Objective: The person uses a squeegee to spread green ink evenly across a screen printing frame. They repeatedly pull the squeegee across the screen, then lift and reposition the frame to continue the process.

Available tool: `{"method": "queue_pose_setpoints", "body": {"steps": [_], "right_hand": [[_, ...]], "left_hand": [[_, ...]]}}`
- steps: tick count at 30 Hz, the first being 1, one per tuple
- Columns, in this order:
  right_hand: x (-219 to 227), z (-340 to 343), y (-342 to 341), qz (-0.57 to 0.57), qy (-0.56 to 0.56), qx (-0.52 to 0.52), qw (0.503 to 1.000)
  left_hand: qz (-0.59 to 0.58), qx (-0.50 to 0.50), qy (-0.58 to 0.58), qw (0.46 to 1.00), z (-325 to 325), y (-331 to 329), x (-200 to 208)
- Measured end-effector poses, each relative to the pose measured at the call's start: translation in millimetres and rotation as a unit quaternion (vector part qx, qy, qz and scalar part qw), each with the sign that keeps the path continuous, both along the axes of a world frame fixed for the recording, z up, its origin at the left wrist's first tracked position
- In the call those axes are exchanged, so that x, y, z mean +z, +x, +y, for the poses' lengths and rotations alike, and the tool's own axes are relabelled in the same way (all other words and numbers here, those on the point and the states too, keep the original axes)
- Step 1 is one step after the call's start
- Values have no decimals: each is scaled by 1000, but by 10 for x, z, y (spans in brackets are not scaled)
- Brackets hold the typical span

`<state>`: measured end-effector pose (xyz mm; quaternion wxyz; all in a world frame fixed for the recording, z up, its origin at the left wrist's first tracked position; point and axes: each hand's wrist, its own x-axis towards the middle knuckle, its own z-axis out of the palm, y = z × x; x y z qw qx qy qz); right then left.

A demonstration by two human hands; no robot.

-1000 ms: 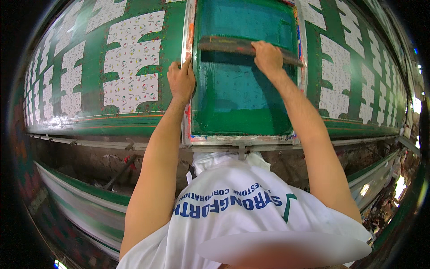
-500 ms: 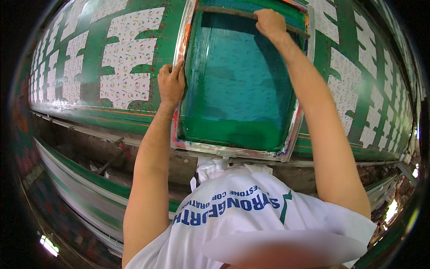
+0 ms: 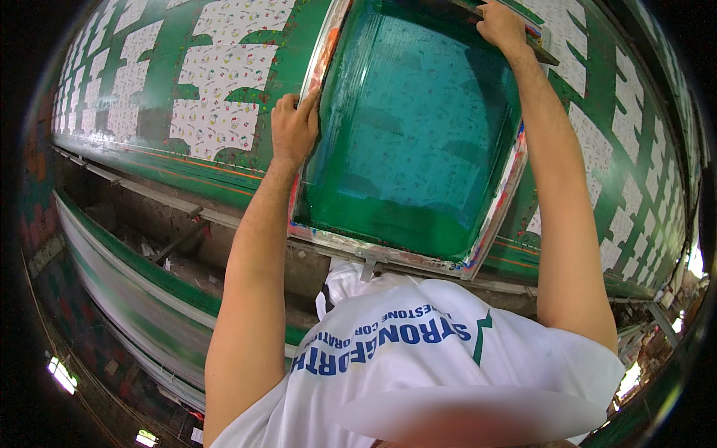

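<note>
White cloth with small coloured motifs and green blocks [image 3: 216, 89] lies printed along the table. The left hand [image 3: 293, 128] clamps the metal-framed green-inked printing screen [image 3: 418, 134] at its left rail; the right hand [image 3: 502, 28] grips the dark squeegee bar [image 3: 541, 48] at the far end, so this pull looks finished.

A screen frame [image 3: 418, 127] lies on the printed cloth [image 3: 216, 82].

One screen-printing frame [image 3: 418, 134] with green ink fills the upper centre of the frame. One squeegee [image 3: 515, 33] lies at its top right. Two hands show: the left hand [image 3: 293, 127] and the right hand [image 3: 502, 26]. One long printing table [image 3: 224, 160] runs across.
</note>
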<state>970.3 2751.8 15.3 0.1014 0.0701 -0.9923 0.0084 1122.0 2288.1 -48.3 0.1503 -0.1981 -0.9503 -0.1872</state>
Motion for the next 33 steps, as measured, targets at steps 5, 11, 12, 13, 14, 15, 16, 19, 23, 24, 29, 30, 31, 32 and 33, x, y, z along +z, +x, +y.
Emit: {"method": "queue_pose_setpoints", "body": {"steps": [5,11,12,13,14,15,16,19,23,24,29,30,31,32,33], "right_hand": [[32,26,-56,-157,3,-83,984],[62,-312,668,-172,-67,-209,960],[46,-424,828,-198,-62,-205,957],[64,-512,947,-225,-58,-200,952],[95,-573,1141,-237,-70,-203,947],[124,-647,1371,-244,-83,-200,945],[141,-761,1566,-248,-88,-213,941],[224,-1100,2178,-250,-84,-209,942],[307,-1574,3032,-226,-107,-163,954],[314,-1687,3233,-220,-115,-152,957],[299,-2160,4161,-214,-87,-95,968],[274,-2257,4304,-221,-106,-116,963],[241,-2321,4393,-185,-131,-114,967],[222,-2373,4474,-151,-154,-115,970],[216,-2396,4530,-116,-176,-117,971]], "left_hand": [[-1,1,-11,1000,-15,-16,-43],[-2,-8,18,1000,-21,-26,-67],[0,-9,16,1000,-21,-25,-65],[0,-7,13,1000,-21,-26,-61],[1,-8,13,1000,-20,-21,-61],[-1,-6,13,1000,-19,-22,-61],[-5,-5,13,1000,-17,-19,-64],[19,-5,16,1000,-18,-28,-96],[17,-8,10,1000,-40,-68,-185],[21,-11,9,1000,-46,-83,-210],[37,-20,18,999,-72,-120,-289],[35,-18,17,999,-70,-119,-293],[39,-20,17,999,-68,-113,-293],[40,-18,15,999,-67,-111,-291],[47,-20,14,999,-65,-107,-283]]}}
